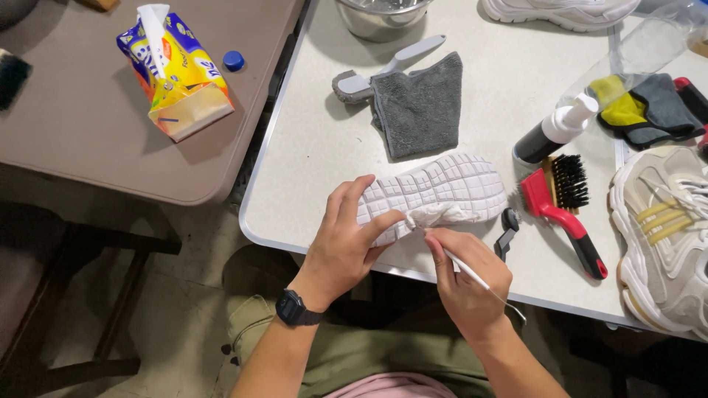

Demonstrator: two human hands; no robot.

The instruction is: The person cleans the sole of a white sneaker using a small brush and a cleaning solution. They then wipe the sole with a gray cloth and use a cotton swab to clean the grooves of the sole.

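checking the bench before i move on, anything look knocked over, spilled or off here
The tissue box lies tipped on its side on the brown table, a loose blue cap beside it. Nothing looks spilled.

Two tables stand side by side over a mottled concrete floor (pixel 184 295): a white table (pixel 310 147) at right, a brown table (pixel 88 118) at left, with a dark wooden frame (pixel 110 295) beneath, under even light.
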